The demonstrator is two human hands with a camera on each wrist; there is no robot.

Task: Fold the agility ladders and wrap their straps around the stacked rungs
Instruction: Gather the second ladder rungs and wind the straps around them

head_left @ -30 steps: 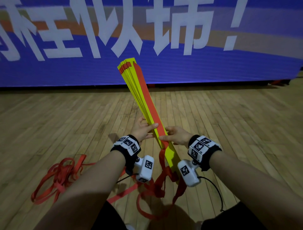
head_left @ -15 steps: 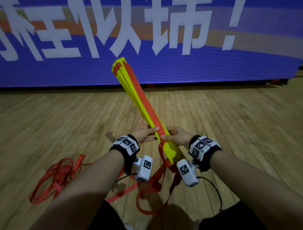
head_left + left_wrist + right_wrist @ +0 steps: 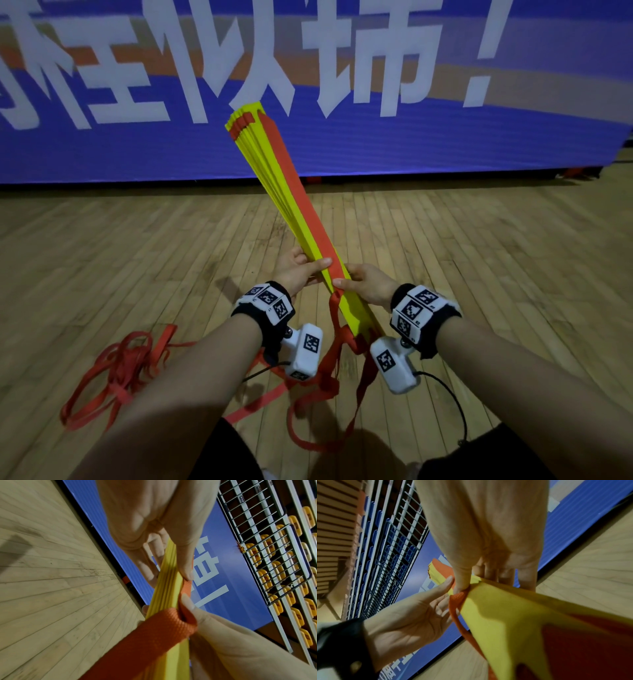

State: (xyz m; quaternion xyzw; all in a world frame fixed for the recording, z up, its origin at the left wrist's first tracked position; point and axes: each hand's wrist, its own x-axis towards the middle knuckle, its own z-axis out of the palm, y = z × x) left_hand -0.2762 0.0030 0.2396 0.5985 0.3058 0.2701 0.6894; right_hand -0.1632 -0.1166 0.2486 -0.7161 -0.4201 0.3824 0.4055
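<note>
Centrally in the head view, the stacked rungs (image 3: pixel 301 219) form a yellow bundle held above the wooden floor (image 3: pixel 137 260), long axis running from near the person's lap up and away toward the blue banner (image 3: pixel 411 147). An orange strap (image 3: pixel 308 212) lies lengthwise along the bundle's upper face. The left hand (image 3: pixel 298 274) and right hand (image 3: pixel 368 284) flank the bundle's lower part, thumbs nearly meeting on the strap; loose strap (image 3: pixel 116 370) trails on the floor to the left.

Left wrist view: the left hand's grip closes around the rungs (image 3: pixel 169 588), thumb on top and fingers (image 3: pixel 147 568) beneath. The strap (image 3: pixel 154 632) folds back under the right thumb.

Right wrist view: the right hand (image 3: pixel 488 540) pinches the strap fold (image 3: pixel 458 597) against the bundle's edge. Judged from this, the coming wrap must run crosswise to the long axis, and the right hand, already holding strap, is better placed to lead it.
</note>
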